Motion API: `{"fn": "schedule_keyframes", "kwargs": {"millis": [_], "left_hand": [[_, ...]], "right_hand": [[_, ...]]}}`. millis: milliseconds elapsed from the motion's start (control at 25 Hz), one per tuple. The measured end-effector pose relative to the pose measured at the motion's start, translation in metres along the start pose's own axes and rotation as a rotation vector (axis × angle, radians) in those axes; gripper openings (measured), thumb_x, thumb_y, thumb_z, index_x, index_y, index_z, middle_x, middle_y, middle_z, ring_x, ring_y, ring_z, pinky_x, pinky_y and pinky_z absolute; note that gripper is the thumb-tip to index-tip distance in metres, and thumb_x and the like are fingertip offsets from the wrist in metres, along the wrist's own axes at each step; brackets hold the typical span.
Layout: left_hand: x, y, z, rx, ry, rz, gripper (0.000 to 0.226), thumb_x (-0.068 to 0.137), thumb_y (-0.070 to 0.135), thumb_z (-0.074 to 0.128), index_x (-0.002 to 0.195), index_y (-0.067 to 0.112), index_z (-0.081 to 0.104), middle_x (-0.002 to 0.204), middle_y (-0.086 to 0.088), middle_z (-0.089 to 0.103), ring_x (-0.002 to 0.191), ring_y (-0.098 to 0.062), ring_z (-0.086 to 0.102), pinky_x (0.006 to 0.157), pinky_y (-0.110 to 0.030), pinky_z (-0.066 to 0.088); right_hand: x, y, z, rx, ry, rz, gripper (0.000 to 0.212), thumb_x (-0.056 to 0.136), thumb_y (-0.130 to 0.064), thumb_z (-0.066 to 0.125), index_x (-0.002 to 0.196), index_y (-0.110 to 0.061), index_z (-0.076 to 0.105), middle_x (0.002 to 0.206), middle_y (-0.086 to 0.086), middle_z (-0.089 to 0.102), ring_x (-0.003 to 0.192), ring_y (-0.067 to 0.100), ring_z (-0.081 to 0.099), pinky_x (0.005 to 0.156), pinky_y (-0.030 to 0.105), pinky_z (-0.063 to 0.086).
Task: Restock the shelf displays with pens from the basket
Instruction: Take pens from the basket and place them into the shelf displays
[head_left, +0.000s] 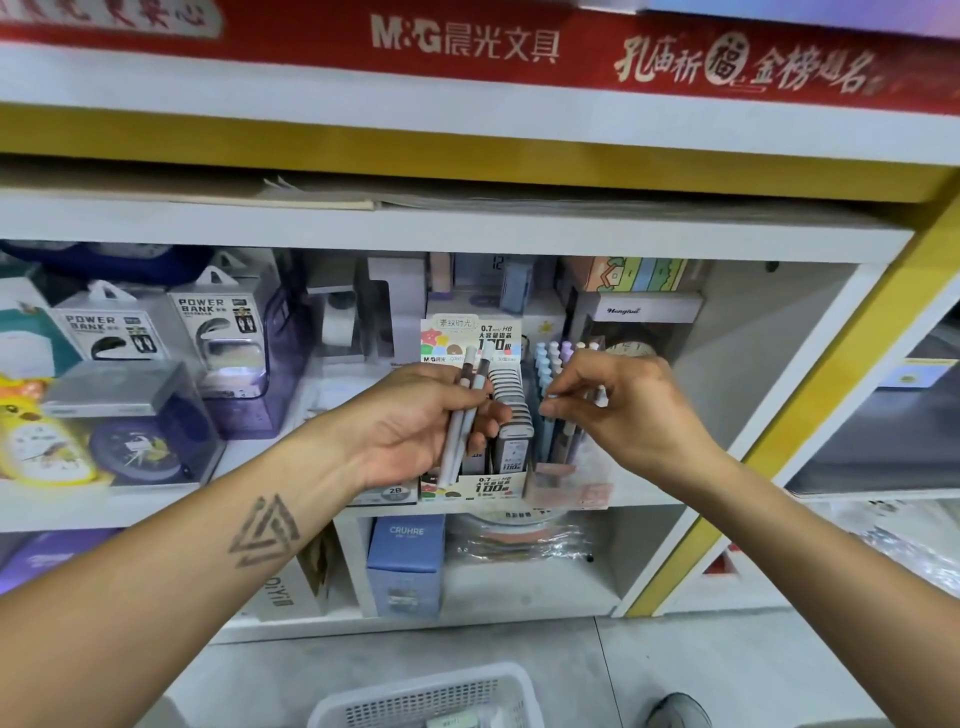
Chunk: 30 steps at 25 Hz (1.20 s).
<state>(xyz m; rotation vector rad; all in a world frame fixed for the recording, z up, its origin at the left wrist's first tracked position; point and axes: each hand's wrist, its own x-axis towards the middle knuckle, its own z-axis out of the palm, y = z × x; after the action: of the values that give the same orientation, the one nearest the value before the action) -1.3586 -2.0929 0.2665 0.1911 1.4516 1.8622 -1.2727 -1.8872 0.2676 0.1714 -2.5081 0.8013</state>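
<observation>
White shelving with yellow trim fills my head view, a red M&G banner running across the top and power bank boxes stacked in the cubby to the left. On the middle shelf stands a cardboard lead-refill display, and just to its right a clear pen display packed with upright pastel pens in blue, lilac and pink. My left hand is raised in front of the refill display, palm turned toward me, its fingers curled around a small bunch of pens; I can make out a white one, a pale blue one and at least one darker barrel, their caps pointing up and their lower ends sticking out below the palm. My right hand hovers directly over the pen display, thumb and forefinger pinched together on the top of one pastel pen among the standing ones, the rest of that hand's fingers loosely bent behind. The two hands are near each other but not touching. Down at the bottom edge, on the grey floor, I see the rim of the white plastic basket, with a shoe beside it to the right.
</observation>
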Motion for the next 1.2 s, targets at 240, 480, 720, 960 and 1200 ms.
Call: {"fn": "schedule_keyframes", "kwargs": {"millis": [240, 480, 720, 960, 1200], "left_hand": [[-0.003, 0.000, 0.001, -0.062, -0.084, 0.005, 0.027, 0.087, -0.006, 0.061, 0.113, -0.007, 0.064, 0.082, -0.016, 0.067, 0.075, -0.029, 0.071, 0.065, -0.033, 0.060], [-0.007, 0.001, 0.007, -0.036, -0.158, 0.004, 0.036, 0.081, -0.006, 0.064, 0.117, -0.009, 0.063, 0.087, -0.020, 0.068, 0.086, -0.033, 0.072, 0.070, -0.035, 0.061], [-0.003, -0.001, 0.012, -0.052, -0.219, 0.006, 0.035, 0.086, -0.005, 0.060, 0.121, -0.009, 0.063, 0.106, -0.027, 0.067, 0.104, -0.040, 0.069, 0.087, -0.045, 0.058], [0.004, 0.002, 0.010, 0.008, -0.059, 0.069, 0.028, 0.087, 0.000, 0.063, 0.113, -0.001, 0.070, 0.073, -0.008, 0.059, 0.054, -0.013, 0.050, 0.044, -0.021, 0.040], [0.010, -0.001, 0.020, -0.022, -0.056, 0.010, 0.030, 0.095, 0.009, 0.048, 0.114, -0.001, 0.069, 0.071, -0.007, 0.059, 0.055, -0.014, 0.047, 0.046, -0.022, 0.040]], "right_hand": [[-0.001, 0.005, 0.002, -0.209, -0.101, -0.050, 0.006, 0.084, -0.026, 0.079, 0.083, -0.021, 0.076, 0.080, -0.009, 0.069, 0.076, 0.009, 0.053, 0.070, 0.035, 0.049], [0.015, -0.009, -0.004, 0.391, -0.055, 0.306, 0.018, 0.089, -0.025, 0.073, 0.105, -0.018, 0.074, 0.089, 0.007, 0.074, 0.078, 0.024, 0.066, 0.069, 0.037, 0.051], [0.023, -0.012, -0.011, 0.818, 0.057, 0.433, 0.014, 0.086, 0.002, 0.070, 0.100, 0.004, 0.068, 0.069, 0.011, 0.071, 0.057, 0.018, 0.064, 0.055, 0.022, 0.051], [0.023, 0.013, -0.050, 0.540, 0.235, 0.369, 0.009, 0.088, 0.003, 0.069, 0.096, -0.001, 0.070, 0.064, 0.012, 0.068, 0.051, 0.018, 0.060, 0.053, 0.024, 0.052], [0.012, 0.035, -0.047, -0.070, 0.177, 0.174, 0.012, 0.090, -0.013, 0.070, 0.102, -0.015, 0.073, 0.082, 0.004, 0.072, 0.076, 0.019, 0.069, 0.081, 0.033, 0.059]]}}
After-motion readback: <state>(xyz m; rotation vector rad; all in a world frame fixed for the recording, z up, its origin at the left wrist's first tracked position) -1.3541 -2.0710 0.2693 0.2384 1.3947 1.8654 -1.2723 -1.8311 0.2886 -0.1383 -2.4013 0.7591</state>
